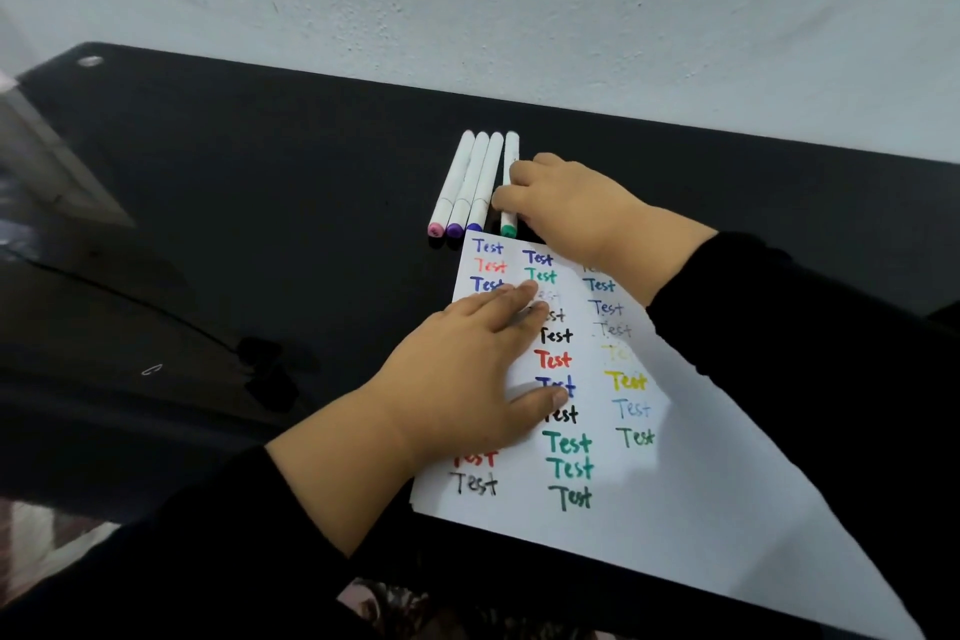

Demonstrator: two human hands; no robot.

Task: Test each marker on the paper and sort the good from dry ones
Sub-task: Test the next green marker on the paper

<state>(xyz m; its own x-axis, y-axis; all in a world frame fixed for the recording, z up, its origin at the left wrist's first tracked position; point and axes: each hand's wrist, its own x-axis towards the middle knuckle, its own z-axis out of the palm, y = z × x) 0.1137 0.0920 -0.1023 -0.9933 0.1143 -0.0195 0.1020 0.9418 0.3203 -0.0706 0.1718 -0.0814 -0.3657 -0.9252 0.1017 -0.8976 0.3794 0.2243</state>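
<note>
Left hand lies flat, fingers straight, pressing the paper at the desk's near edge. Right hand apparently pinches the green marker, beside three markers near the far edge.

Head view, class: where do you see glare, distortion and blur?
Head view: the glossy black table mirrors the room at left; wide-angle distortion tilts its far edge; the "Test" words on the paper are slightly soft, the frame's left edge blurred.
</note>
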